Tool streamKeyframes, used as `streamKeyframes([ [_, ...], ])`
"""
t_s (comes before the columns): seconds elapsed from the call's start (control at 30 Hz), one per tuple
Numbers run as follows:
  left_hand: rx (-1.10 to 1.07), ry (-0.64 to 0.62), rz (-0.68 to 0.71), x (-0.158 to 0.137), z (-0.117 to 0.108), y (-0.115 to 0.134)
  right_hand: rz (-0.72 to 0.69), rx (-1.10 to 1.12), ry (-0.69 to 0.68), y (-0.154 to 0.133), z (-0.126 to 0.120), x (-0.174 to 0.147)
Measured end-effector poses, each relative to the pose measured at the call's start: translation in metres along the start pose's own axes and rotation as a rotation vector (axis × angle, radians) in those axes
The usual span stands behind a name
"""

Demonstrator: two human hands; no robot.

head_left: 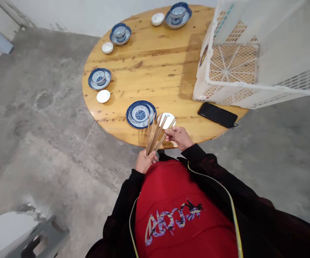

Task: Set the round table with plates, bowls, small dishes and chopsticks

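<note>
Fingers (147,160) of left hand (144,162) curled tight round bundle of thin brown wooden chopsticks (156,133), fanned toward twelve o'clock over round wooden desk (155,64) edge. Right hand (179,137) at three o'clock, pinching tips of one or two sticks. Best drawn out straight, bundle gripped firmly, clear of small white dish (167,119).

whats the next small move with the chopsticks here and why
Probably draw a pair out with the right hand: it pinches the tips of the chopsticks fanned from the left hand, and the nearest blue-and-white bowl and small white dish have none beside them.
</note>
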State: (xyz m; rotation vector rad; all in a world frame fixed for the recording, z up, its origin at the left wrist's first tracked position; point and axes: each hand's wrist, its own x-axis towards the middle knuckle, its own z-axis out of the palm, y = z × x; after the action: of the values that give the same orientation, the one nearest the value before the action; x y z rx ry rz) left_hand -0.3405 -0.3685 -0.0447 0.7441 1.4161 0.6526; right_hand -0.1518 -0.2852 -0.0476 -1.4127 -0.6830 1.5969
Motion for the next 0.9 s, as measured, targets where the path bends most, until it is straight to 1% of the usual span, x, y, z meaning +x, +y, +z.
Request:
streamKeyframes([
  [0.13, -0.043, 0.047, -0.017, 0.006, 0.007, -0.001, -0.017, -0.022, 0.047, -0.015, -0.023, 0.024],
  [0.23, -0.104, 0.12, 0.001, 0.014, 0.012, -0.001, -0.049, -0.03, 0.064, -0.026, -0.036, 0.048],
  [0.33, -0.141, 0.187, 0.009, 0.027, 0.021, -0.002, -0.038, -0.043, 0.064, -0.034, -0.041, 0.071],
  [0.43, -0.157, 0.257, 0.017, 0.041, 0.032, -0.004, -0.013, -0.032, 0.055, -0.039, -0.041, 0.088],
  [0.57, -0.093, 0.363, 0.06, 0.051, 0.04, -0.009, 0.007, -0.035, 0.036, -0.044, -0.043, 0.095],
  [0.67, -0.066, 0.381, 0.065, 0.049, 0.042, -0.01, 0.021, -0.04, 0.032, -0.046, -0.046, 0.095],
  [0.8, -0.218, 0.341, -0.006, 0.045, 0.047, -0.003, 0.029, -0.032, 0.06, -0.045, -0.045, 0.096],
  [0.9, -0.328, 0.343, -0.037, 0.046, 0.051, 0.001, 0.031, -0.012, 0.049, -0.043, -0.044, 0.098],
])
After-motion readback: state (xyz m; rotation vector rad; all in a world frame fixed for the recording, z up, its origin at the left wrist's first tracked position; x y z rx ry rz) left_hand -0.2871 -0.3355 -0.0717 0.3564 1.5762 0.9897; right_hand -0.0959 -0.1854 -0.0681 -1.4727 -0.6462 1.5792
